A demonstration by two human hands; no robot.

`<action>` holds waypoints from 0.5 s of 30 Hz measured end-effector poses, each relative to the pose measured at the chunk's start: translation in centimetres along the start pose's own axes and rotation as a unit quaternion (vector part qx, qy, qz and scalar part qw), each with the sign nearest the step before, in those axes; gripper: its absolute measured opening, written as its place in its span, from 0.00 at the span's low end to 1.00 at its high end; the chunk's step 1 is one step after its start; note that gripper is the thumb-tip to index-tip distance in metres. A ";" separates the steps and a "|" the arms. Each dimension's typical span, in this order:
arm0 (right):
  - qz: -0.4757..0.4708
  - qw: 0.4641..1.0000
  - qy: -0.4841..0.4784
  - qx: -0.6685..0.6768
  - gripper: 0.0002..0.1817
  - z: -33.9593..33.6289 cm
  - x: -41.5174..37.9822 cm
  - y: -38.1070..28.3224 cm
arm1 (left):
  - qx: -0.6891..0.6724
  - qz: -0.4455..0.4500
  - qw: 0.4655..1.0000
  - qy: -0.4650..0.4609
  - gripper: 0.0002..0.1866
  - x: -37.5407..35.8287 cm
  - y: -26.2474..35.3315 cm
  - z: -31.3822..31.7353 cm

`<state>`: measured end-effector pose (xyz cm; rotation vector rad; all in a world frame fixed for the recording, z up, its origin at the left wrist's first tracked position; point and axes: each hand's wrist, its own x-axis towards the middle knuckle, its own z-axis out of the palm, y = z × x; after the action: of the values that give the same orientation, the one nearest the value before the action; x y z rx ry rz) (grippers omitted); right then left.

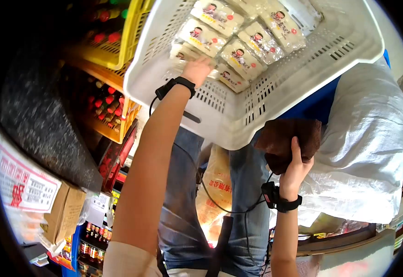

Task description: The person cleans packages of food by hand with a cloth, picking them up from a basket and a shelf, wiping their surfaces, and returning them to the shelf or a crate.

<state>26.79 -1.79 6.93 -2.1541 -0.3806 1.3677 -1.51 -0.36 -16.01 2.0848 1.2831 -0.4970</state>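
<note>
My left hand (197, 70) reaches into a white plastic crate (257, 123) and rests on the clear-wrapped packets at its near left side. Its fingers lie over a packet, partly out of sight. Several pale packets printed with a small cartoon figure, such as one packet (242, 59), lie in rows on the crate floor. Out over the right side of my legs, my right hand (297, 164) grips a folded dark brown cloth (290, 141), with one finger stretched across it. Black bands with small devices are strapped on both wrists.
Yellow crates (128, 117) with red-capped bottles stand on the left. A large white sack (370, 120) bulges at the right. A cardboard box (65, 212) sits at the lower left. A black cable (210, 198) hangs loosely between my wrists, across my legs.
</note>
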 end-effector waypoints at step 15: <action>-0.014 0.921 -0.389 0.030 0.27 -2.1 -5.8 -14.5 | -0.834 -0.075 0.513 0.186 0.24 -12.1 15.4 -30.4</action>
<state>26.95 6.34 20.49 -1.4585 -0.6446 2.1477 6.47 7.54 18.33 0.3124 1.1636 0.9591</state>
